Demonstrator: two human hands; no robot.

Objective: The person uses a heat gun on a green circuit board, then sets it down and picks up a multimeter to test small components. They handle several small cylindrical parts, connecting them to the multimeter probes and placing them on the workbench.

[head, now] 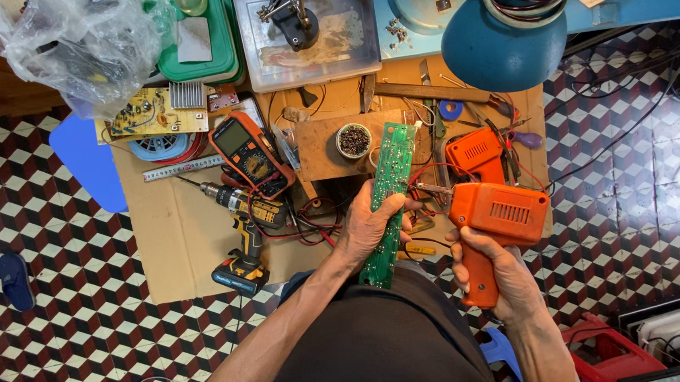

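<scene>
Over crowded bench edge, left hand (368, 227) gripping circuit board (389, 187)

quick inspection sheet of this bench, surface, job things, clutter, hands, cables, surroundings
surface: brown cardboard sheet over a low wooden bench
job's things: long green circuit board; orange pistol-shaped soldering gun
clutter: orange multimeter, yellow-black cordless drill, steel ruler, second orange soldering gun
hands: left hand grips the board; right hand grips the gun's handle
cables: red and black leads tangled mid-bench
surroundings: chequered tile floor, blue lamp shade
</scene>
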